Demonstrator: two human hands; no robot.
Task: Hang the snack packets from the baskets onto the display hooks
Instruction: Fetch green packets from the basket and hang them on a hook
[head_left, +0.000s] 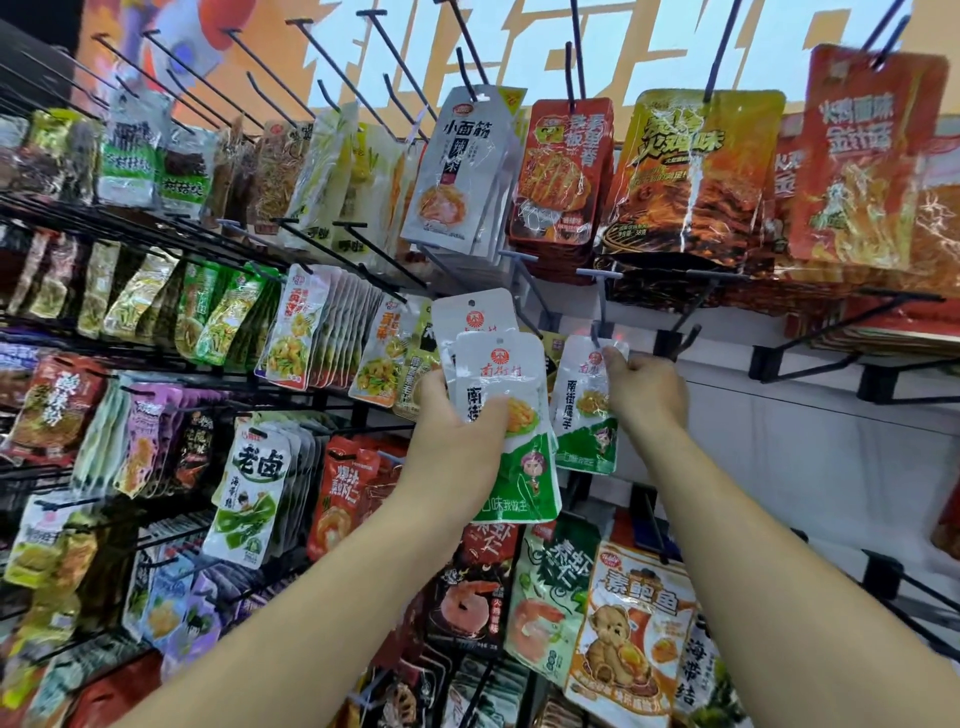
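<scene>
Packets (524, 467), 南街村 label: left hand (457, 441) round two, right hand's (647, 395) pinch on one.

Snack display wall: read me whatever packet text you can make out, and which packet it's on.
"小面筋": grey packet, top row.
"南街村": white-and-green packets in the left hand; the right hand partly covers it on the hanging packet.
"老卤": seaweed-knot packet.
"素鲍鱼": bear packet.
Small print is too blurred to read.

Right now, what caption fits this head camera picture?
Right hand pinches a snack packet at a display hook while left hand grips spare packets.
</scene>
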